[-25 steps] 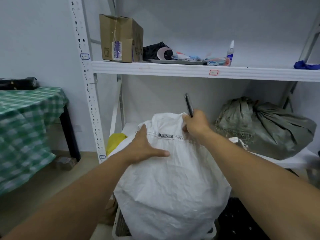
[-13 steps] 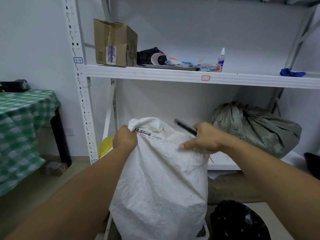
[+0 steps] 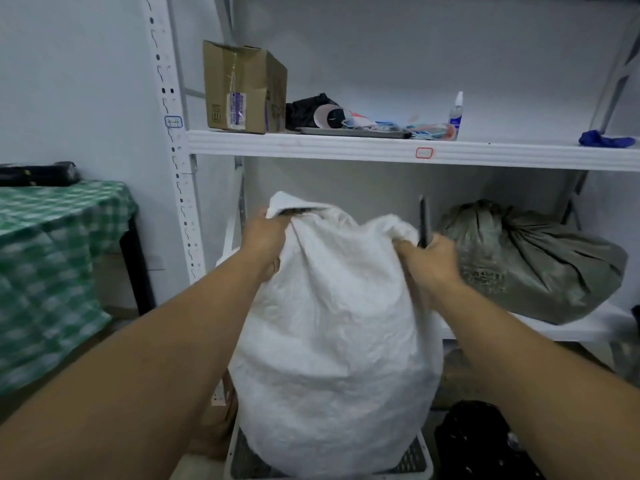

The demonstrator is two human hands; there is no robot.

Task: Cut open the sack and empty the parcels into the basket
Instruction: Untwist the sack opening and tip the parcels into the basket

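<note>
A bulging white woven sack [image 3: 332, 327] stands upright in a white basket [image 3: 419, 460] on the floor. My left hand [image 3: 266, 237] grips the sack's top left corner, where a dark gap shows at the mouth. My right hand [image 3: 429, 261] grips the top right corner and also holds a dark slim cutter [image 3: 423, 221] that points straight up. The two corners are pulled apart. No parcels are visible; the sack hides them.
White shelving stands behind: a cardboard box [image 3: 242, 88], a tray of small items and a spray bottle [image 3: 456, 114] on the upper shelf [image 3: 346, 147], a grey tied sack [image 3: 533, 261] on the lower shelf. A green checked table [image 3: 52, 258] is at left, a black bag [image 3: 481, 441] on the floor at right.
My left hand went from resting flat on the sack to gripping its top left corner. My right hand slid out to the right corner, and the top spread wider.
</note>
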